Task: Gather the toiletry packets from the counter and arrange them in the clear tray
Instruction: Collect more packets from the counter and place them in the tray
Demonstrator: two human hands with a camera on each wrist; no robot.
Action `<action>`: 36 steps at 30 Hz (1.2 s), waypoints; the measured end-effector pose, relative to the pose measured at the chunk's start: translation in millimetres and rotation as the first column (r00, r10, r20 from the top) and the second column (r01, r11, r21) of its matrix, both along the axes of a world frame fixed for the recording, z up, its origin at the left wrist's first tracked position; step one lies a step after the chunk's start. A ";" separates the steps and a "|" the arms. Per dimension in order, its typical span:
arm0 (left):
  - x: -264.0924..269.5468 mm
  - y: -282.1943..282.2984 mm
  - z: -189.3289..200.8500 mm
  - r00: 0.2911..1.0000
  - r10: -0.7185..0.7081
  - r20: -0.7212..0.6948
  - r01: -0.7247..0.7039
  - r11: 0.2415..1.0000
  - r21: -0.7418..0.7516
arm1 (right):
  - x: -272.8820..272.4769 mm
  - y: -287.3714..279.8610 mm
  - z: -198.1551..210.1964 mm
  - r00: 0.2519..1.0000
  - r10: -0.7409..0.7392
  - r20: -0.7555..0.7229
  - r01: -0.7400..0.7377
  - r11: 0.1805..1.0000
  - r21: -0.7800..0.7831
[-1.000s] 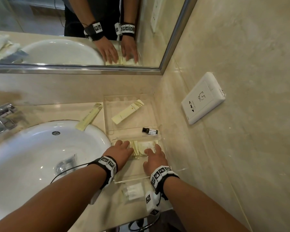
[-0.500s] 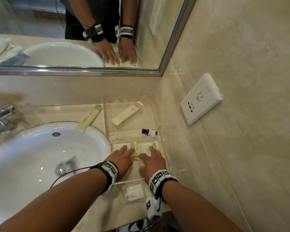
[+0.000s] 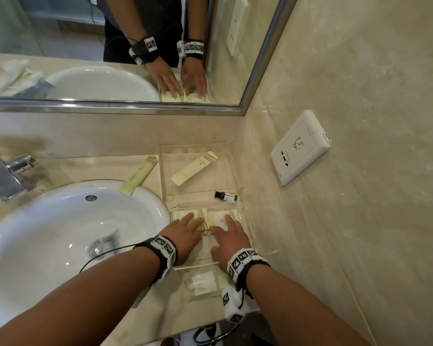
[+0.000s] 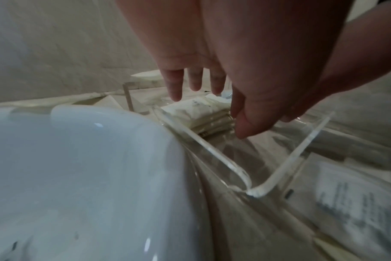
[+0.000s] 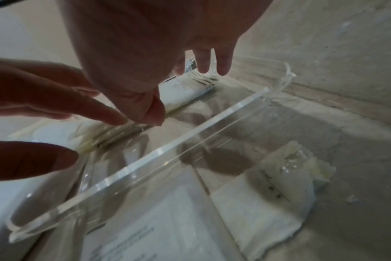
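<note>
Clear acrylic tray point(image 3: 200, 265) under both hands, left grip point(image 3: 185, 236) and right grip point(image 3: 229, 239) flat, fingers straight, pressing cream packets point(image 3: 216, 218) inside the tray, sink point(image 3: 60, 233) beside the tray, long sachet point(image 3: 139, 174) beyond it on the counter point(image 3: 160, 308).

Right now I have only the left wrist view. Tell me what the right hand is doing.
Observer: The right hand lies flat, fingers straight, on the right stack of packets in the near clear tray.
Operator: List what's left outside the trays.
Observer: A long yellow packet lies on the counter, left of the far tray, one end over the sink rim.
Operator: Check along the wall.
Observer: A small dark-capped bottle lies on its side by the wall, just beyond the near clear tray.
</note>
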State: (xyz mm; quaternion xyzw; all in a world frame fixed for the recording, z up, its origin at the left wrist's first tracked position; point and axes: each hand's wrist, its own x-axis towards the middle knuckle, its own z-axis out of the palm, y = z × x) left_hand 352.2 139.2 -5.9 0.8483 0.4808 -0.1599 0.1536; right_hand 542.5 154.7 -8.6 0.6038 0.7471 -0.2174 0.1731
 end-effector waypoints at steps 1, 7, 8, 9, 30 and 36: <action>-2.7 0.6 5.0 1.000 0.014 0.007 -0.014 1.000 0.005 | -1.2 -0.1 3.7 1.000 -0.006 -0.009 0.006 1.000 -0.001; -34.3 -13.6 40.1 0.968 0.243 0.058 -0.243 0.970 0.002 | -25.1 3.4 34.1 0.996 0.004 -0.086 0.000 0.999 0.040; -43.4 -19.2 43.2 0.949 0.307 0.075 -0.308 0.951 -0.003 | -30.2 4.1 40.1 0.995 0.011 -0.102 -0.007 0.999 0.041; -53.1 -25.4 46.2 0.924 0.373 0.085 -0.373 0.928 -0.016 | -35.2 4.4 45.6 0.993 0.023 -0.115 -0.019 0.999 0.038; -160.6 -118.7 93.4 0.626 0.774 0.096 -0.775 0.631 -0.037 | -91.9 5.7 49.4 0.985 0.117 0.127 -0.117 0.993 -0.002; -171.0 -130.3 94.0 0.579 0.808 0.111 -0.807 0.587 -0.060 | -120.9 4.0 54.9 0.985 0.162 0.066 -0.165 0.985 0.043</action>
